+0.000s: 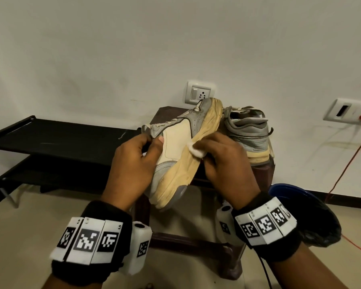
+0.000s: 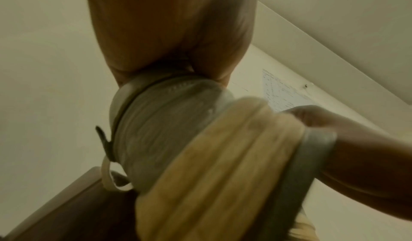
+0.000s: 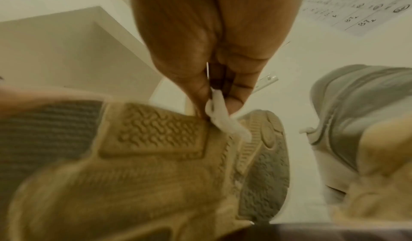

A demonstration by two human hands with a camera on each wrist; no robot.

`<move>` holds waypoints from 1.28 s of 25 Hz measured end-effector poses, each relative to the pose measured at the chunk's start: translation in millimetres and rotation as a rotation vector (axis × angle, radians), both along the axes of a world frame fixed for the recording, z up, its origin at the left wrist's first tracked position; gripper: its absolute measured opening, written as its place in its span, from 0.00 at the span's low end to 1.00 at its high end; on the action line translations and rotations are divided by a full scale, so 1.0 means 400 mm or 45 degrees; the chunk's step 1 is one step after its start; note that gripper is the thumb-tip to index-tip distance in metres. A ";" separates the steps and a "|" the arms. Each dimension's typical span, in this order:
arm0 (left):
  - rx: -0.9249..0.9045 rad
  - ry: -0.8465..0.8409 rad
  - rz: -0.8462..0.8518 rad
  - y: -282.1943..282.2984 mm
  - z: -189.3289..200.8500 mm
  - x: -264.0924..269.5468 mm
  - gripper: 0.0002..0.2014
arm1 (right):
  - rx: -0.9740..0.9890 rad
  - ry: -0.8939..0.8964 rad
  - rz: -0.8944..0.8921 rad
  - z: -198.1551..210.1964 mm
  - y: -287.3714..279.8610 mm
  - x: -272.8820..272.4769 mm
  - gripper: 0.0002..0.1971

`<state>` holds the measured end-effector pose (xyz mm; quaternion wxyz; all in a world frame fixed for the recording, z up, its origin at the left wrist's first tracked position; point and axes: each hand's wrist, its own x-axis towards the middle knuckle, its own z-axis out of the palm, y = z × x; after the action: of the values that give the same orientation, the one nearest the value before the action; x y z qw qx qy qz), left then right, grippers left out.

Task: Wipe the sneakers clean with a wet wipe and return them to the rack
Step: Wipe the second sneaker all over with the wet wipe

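Observation:
A grey and cream sneaker [image 1: 176, 149] with a yellowed sole is held up on its side over the stool. My left hand [image 1: 138, 155] grips its upper by the collar; the left wrist view shows its heel [image 2: 169, 134] close up. My right hand [image 1: 217, 155] pinches a white wet wipe [image 1: 196, 150] against the sole's edge. In the right wrist view the wet wipe [image 3: 220, 119] lies on the tread [image 3: 156, 132]. The second sneaker [image 1: 248, 130] stands on the dark brown stool [image 1: 265, 170], behind my right hand.
A black two-shelf shoe rack [image 1: 56, 138] stands to the left against the wall. A blue bin [image 1: 296, 197] lined with a black bag sits on the floor at right. A red cable [image 1: 346, 163] runs from a wall socket [image 1: 350, 111].

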<state>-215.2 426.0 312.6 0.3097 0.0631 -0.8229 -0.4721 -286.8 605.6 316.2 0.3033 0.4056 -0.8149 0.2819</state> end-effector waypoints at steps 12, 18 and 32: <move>0.206 -0.077 -0.481 0.057 0.011 0.015 0.11 | -0.089 -0.062 -0.080 0.013 0.025 0.030 0.11; 0.319 0.113 -0.360 0.081 0.013 -0.012 0.10 | 0.105 -0.169 0.263 0.042 0.032 0.098 0.11; 0.608 0.173 -0.230 0.095 0.017 -0.054 0.06 | 0.217 -0.133 0.330 0.052 0.025 0.082 0.10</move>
<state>-236.9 464.1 319.4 0.2971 0.0290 -0.6679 -0.6818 -254.0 615.8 336.9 0.1862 0.5163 -0.7915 0.2690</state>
